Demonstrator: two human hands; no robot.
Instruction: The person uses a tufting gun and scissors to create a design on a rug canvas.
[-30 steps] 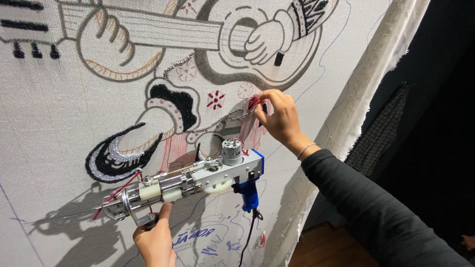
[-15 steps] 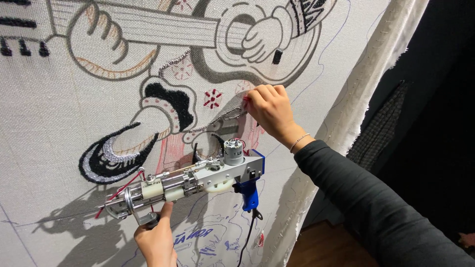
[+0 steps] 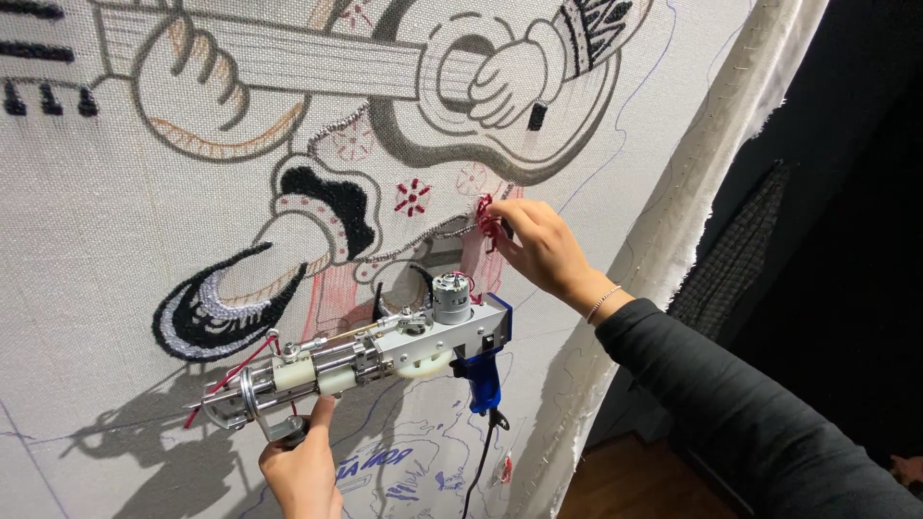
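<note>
wooden floor [image 3: 635,481] | dark checked fabric [image 3: 740,250] hanging right | black backdrop [image 3: 856,144]

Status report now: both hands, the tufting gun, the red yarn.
Left hand grips tufting gun by its front handle. Right hand pinches red yarn at the cloth. Nothing between them.

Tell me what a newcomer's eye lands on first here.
First, the tufting gun, silver with a blue handle, held from below by the left hand against the stretched cloth. Next, the right hand pinching a tuft of red yarn on the cloth, just below the outlined guitar drawing.
</note>
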